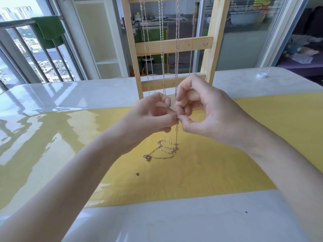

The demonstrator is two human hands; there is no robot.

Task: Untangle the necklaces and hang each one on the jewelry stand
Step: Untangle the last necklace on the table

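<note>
Two bare hands meet above a yellow mat [218, 165] on a glossy white table [70, 95]. Left hand [150, 117] and right hand [206, 116] each pinch, between thumb and forefinger, the upper end of a thin gold chain necklace [176, 135] at nearly the same spot, fingertips almost touching. From that pinch a short run of larger links drops straight down, and the rest of the chain lies in loose loops on the mat, ending in a small gold pendant [146, 157] at the left. Just behind the hands stands a pale wooden ladder-like jewelry stand [174, 44], with several fine chains [162, 49] hanging from above across its slats. A small dark speck [137, 174] lies on the mat nearer the camera.
</note>
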